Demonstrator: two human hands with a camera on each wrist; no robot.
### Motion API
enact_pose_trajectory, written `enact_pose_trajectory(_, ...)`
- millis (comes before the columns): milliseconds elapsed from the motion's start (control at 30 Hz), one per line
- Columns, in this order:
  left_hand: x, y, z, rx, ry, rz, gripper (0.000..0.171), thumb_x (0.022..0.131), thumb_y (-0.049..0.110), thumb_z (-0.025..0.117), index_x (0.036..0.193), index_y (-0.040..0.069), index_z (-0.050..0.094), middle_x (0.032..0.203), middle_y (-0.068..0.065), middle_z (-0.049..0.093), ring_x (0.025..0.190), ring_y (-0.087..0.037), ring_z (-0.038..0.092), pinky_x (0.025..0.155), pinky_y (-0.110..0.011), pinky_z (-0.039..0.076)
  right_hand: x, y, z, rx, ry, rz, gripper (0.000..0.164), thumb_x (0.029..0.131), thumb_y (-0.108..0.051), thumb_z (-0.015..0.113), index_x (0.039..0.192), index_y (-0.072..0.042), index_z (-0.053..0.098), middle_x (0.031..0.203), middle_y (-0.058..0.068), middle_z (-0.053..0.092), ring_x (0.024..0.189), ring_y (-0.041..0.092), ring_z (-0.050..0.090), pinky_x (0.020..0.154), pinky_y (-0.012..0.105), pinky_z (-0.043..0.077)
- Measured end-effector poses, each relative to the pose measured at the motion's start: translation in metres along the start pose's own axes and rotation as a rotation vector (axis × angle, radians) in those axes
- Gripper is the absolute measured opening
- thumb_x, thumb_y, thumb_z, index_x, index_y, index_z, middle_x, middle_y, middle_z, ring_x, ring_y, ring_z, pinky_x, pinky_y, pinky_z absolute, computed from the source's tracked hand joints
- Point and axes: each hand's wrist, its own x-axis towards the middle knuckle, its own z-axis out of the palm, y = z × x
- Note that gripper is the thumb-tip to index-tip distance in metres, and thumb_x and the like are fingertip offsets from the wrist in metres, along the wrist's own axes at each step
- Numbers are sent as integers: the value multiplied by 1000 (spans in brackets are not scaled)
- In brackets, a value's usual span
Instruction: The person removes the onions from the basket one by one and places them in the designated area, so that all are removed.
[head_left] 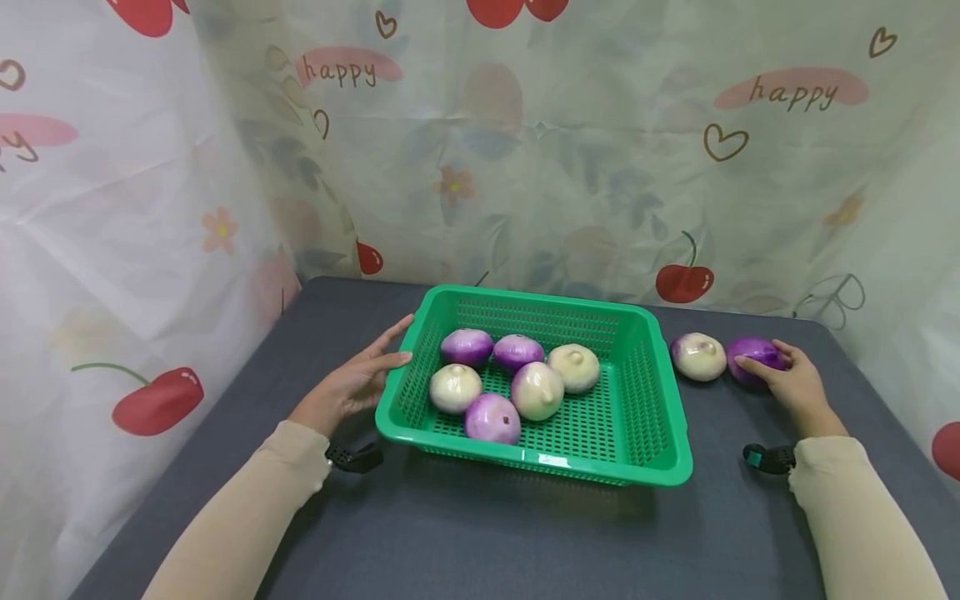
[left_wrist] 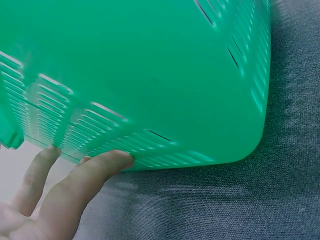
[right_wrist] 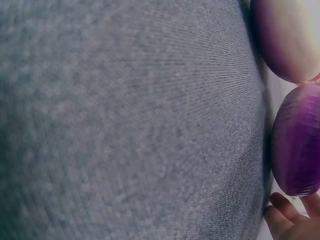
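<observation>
A green plastic basket sits mid-table, holding several purple-and-white turnips. My left hand is at the basket's left end, its fingers extended along the outer wall and rim. In the left wrist view, fingertips meet the slotted wall low down. To the right of the basket, my right hand grips a deep purple turnip between thumb and fingers. Beside that one rests a whiter turnip. The right wrist view has the purple turnip at its right edge, with fingers just below it.
The dark grey table runs up to a printed curtain at the back and sides. Black wrist straps sit at both cuffs. A thin looped cord hangs near the back right corner.
</observation>
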Motion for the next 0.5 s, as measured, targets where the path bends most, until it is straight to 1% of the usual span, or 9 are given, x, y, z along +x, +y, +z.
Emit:
enact_pose_trajectory(200,-1,0,0,6,-3,5,68,104,14,45,153,46,11,158,-19,15,126,-38,50,86,-49,54,0,0,0,0,-12,-13,96,92,-52,56,153,2,5,152,40,9,138,54,17,109,65,22)
enact_pose_trajectory(500,-1,1,1,5,3,1,69,103,14,45,153,46,11,158,-18,15,126,-37,50,86,-49,54,0,0,-1,-2,-18,-6,97,92,-53,56,154,1,5,152,40,8,139,55,15,109,66,21)
